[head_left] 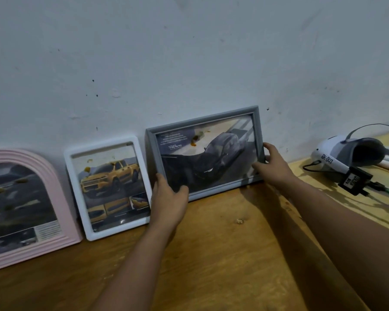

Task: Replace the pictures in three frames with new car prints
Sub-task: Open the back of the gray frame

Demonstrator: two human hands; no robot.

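Note:
Three picture frames lean against the wall on a wooden table. The grey frame (202, 122) on the right holds a dark car print. My left hand (169, 196) grips its lower left corner, thumb over the glass. My right hand (271, 164) grips its right edge. In the middle stands a white frame (76, 189) with a yellow pickup print. At the far left a pink arched frame (61, 198) holds a dark landscape-toned car print and is cut off by the image edge.
A white headset (337, 153) with a strap, a black tagged box (355, 179) and cables lies at the right on the wooden table (222, 254). The pale wall (189, 63) rises directly behind the frames.

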